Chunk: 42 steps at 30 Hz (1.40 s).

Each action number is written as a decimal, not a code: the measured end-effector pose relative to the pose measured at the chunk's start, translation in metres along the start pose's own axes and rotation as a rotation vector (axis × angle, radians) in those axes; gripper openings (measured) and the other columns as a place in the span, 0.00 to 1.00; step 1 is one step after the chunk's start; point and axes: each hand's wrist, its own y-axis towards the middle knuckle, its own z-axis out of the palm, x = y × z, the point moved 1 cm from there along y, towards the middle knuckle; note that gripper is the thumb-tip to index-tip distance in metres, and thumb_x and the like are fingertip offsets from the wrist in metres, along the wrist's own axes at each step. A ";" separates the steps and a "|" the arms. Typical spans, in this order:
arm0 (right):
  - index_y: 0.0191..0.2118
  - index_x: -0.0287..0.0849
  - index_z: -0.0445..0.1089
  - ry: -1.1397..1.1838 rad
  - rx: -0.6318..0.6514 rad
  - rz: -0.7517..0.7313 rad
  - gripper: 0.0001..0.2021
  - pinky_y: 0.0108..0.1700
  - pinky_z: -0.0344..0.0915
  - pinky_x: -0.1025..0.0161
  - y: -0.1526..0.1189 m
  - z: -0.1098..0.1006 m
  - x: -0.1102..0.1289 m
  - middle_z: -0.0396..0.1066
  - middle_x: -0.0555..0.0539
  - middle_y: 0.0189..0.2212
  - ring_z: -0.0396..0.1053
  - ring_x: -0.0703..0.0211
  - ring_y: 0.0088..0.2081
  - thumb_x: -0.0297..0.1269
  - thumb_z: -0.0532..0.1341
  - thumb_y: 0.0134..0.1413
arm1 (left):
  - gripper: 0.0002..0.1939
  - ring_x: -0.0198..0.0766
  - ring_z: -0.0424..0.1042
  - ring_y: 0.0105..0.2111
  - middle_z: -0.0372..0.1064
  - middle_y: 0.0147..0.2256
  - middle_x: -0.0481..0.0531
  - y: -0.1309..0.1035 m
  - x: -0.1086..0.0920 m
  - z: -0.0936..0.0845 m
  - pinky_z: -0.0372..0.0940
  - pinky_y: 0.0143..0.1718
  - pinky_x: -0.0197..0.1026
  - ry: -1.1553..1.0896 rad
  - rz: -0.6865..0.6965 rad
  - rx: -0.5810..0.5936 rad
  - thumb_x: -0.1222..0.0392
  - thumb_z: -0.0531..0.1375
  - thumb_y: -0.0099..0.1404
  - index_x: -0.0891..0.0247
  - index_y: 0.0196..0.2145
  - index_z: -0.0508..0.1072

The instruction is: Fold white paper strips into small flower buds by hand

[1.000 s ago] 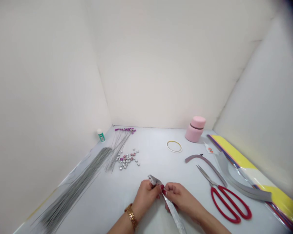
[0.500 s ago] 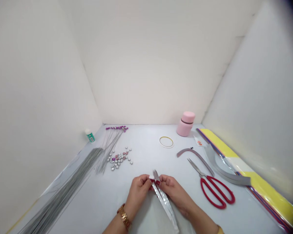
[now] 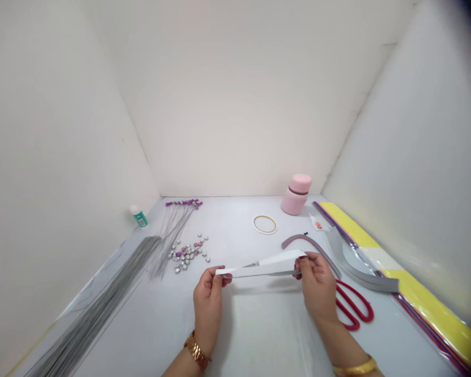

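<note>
A thin paper strip [image 3: 275, 264], white on one side and silvery grey on the other, is stretched between my hands above the table. My left hand [image 3: 209, 299] pinches its left end between thumb and fingers. The right end is gripped by my right hand [image 3: 318, 287], and the strip looks folded or doubled there. Just beyond my right hand lies a pair of scissors [image 3: 355, 299] with red handles; its blades are hidden behind the hand and strip. Small silver folded stars [image 3: 186, 255], with a few pink and purple ones, lie scattered beyond my left hand.
Long grey wires [image 3: 102, 306] lie at left; others carry purple stars [image 3: 184, 203]. A green-and-white glue stick [image 3: 139, 215] is by the left wall. A tape ring [image 3: 265, 224], pink flask [image 3: 296, 195], grey strips [image 3: 365, 275] and yellow sheets [image 3: 416, 298] lie beyond and right.
My hands have moved apart, drawing the strip from a downward slant to nearly level between them. My right hand has shifted right and now covers the scissors' blades.
</note>
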 end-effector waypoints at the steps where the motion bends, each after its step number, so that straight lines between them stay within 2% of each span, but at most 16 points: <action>1: 0.32 0.42 0.61 -0.010 -0.006 -0.011 0.08 0.25 0.59 0.66 -0.002 0.001 0.001 0.61 0.54 0.20 0.59 0.64 0.22 0.41 0.57 0.50 | 0.08 0.36 0.70 0.29 0.72 0.26 0.51 -0.001 -0.001 0.000 0.63 0.35 0.38 -0.001 0.003 -0.024 0.59 0.54 0.58 0.65 0.34 0.68; 6: 0.34 0.42 0.61 -0.040 -0.051 -0.054 0.07 0.29 0.60 0.64 -0.008 0.002 0.000 0.63 0.53 0.21 0.61 0.62 0.24 0.39 0.56 0.51 | 0.08 0.36 0.70 0.29 0.73 0.27 0.51 -0.002 -0.004 0.000 0.63 0.35 0.38 -0.052 -0.003 -0.068 0.59 0.54 0.58 0.64 0.34 0.68; 10: 0.35 0.43 0.61 -0.022 0.008 -0.037 0.06 0.32 0.59 0.63 -0.003 -0.002 0.000 0.63 0.54 0.20 0.62 0.62 0.24 0.37 0.57 0.51 | 0.08 0.37 0.70 0.30 0.72 0.27 0.52 -0.001 -0.002 0.003 0.62 0.35 0.38 -0.145 -0.075 0.024 0.59 0.55 0.57 0.65 0.35 0.69; 12: 0.35 0.42 0.62 0.028 0.111 0.028 0.06 0.31 0.61 0.63 0.000 0.000 -0.002 0.64 0.54 0.20 0.63 0.61 0.24 0.37 0.56 0.51 | 0.08 0.37 0.69 0.33 0.72 0.29 0.52 -0.001 0.000 0.006 0.61 0.36 0.38 -0.249 -0.137 0.100 0.62 0.55 0.56 0.65 0.34 0.69; 14: 0.33 0.42 0.63 0.151 0.256 0.191 0.05 0.31 0.62 0.63 0.000 0.003 -0.004 0.65 0.52 0.21 0.65 0.60 0.26 0.36 0.58 0.49 | 0.04 0.36 0.69 0.32 0.70 0.28 0.52 -0.003 0.001 0.009 0.60 0.36 0.37 -0.392 -0.218 0.195 0.67 0.54 0.54 0.65 0.28 0.68; 18: 0.29 0.41 0.64 0.444 0.455 0.524 0.04 0.24 0.61 0.67 -0.007 0.013 -0.013 0.62 0.54 0.21 0.63 0.66 0.20 0.34 0.60 0.45 | 0.04 0.29 0.63 0.19 0.59 0.16 0.44 -0.005 0.003 0.010 0.60 0.28 0.34 -0.652 -0.380 0.400 0.70 0.53 0.50 0.65 0.22 0.65; 21: 0.29 0.41 0.65 0.470 0.485 0.570 0.05 0.15 0.51 0.73 -0.010 0.015 -0.020 0.54 0.58 0.16 0.50 0.74 0.12 0.36 0.59 0.49 | 0.03 0.25 0.48 0.11 0.49 0.12 0.39 -0.006 0.003 0.010 0.53 0.15 0.30 -0.685 -0.485 0.604 0.63 0.54 0.53 0.64 0.25 0.66; 24: 0.32 0.41 0.65 0.465 0.304 0.527 0.06 0.13 0.46 0.75 -0.003 0.010 -0.024 0.52 0.60 0.13 0.47 0.75 0.11 0.34 0.61 0.45 | 0.14 0.24 0.44 0.08 0.51 0.09 0.40 -0.009 0.006 0.012 0.46 0.11 0.30 -0.517 -0.457 0.733 0.53 0.55 0.57 0.68 0.23 0.69; 26: 0.33 0.42 0.66 0.516 0.153 0.511 0.11 0.13 0.46 0.76 0.003 0.005 -0.025 0.51 0.61 0.11 0.48 0.75 0.11 0.28 0.62 0.38 | 0.21 0.25 0.50 0.08 0.54 0.08 0.43 -0.010 0.008 0.014 0.49 0.13 0.31 -0.466 -0.425 0.727 0.48 0.54 0.58 0.70 0.20 0.70; 27: 0.32 0.42 0.66 0.568 0.146 0.549 0.12 0.13 0.47 0.76 0.005 0.005 -0.025 0.52 0.61 0.11 0.48 0.75 0.10 0.26 0.62 0.36 | 0.23 0.26 0.53 0.10 0.56 0.09 0.45 -0.011 0.009 0.014 0.51 0.15 0.31 -0.471 -0.421 0.700 0.47 0.54 0.58 0.71 0.18 0.70; 29: 0.30 0.42 0.65 0.604 0.168 0.596 0.10 0.13 0.44 0.76 0.004 0.006 -0.025 0.52 0.61 0.11 0.46 0.76 0.10 0.27 0.62 0.35 | 0.21 0.27 0.55 0.11 0.57 0.10 0.46 -0.012 0.010 0.014 0.51 0.16 0.31 -0.517 -0.431 0.625 0.49 0.55 0.57 0.71 0.18 0.70; 32: 0.25 0.41 0.64 0.640 0.227 0.670 0.06 0.12 0.40 0.75 -0.002 0.011 -0.024 0.51 0.61 0.10 0.43 0.76 0.09 0.30 0.62 0.38 | 0.18 0.26 0.49 0.11 0.48 0.10 0.41 -0.011 0.008 0.010 0.49 0.15 0.31 -0.701 -0.508 0.563 0.53 0.57 0.56 0.68 0.15 0.66; 34: 0.24 0.41 0.62 0.673 0.246 0.697 0.07 0.12 0.39 0.74 -0.004 0.012 -0.022 0.50 0.61 0.10 0.43 0.75 0.09 0.33 0.62 0.40 | 0.17 0.26 0.47 0.12 0.46 0.11 0.40 -0.007 0.003 0.006 0.48 0.15 0.31 -0.854 -0.577 0.567 0.56 0.57 0.56 0.67 0.15 0.64; 36: 0.22 0.42 0.60 0.711 0.234 0.707 0.11 0.12 0.39 0.73 -0.002 0.008 -0.019 0.47 0.62 0.10 0.41 0.75 0.09 0.39 0.61 0.44 | 0.16 0.26 0.45 0.13 0.43 0.13 0.40 -0.002 -0.004 -0.001 0.45 0.15 0.30 -1.027 -0.581 0.508 0.58 0.56 0.58 0.66 0.15 0.63; 38: 0.20 0.42 0.57 0.752 0.216 0.690 0.13 0.12 0.41 0.72 0.003 0.002 -0.013 0.45 0.62 0.10 0.41 0.74 0.09 0.43 0.59 0.46 | 0.14 0.26 0.45 0.13 0.39 0.14 0.39 0.005 -0.010 -0.008 0.45 0.16 0.30 -1.198 -0.551 0.426 0.61 0.56 0.59 0.65 0.17 0.62; 42: 0.21 0.43 0.56 0.750 0.267 0.617 0.14 0.13 0.41 0.72 0.007 -0.004 0.001 0.44 0.62 0.11 0.38 0.73 0.11 0.45 0.59 0.47 | 0.10 0.25 0.43 0.13 0.35 0.15 0.39 0.010 -0.010 -0.012 0.41 0.15 0.29 -1.239 -0.579 0.431 0.62 0.57 0.59 0.65 0.21 0.63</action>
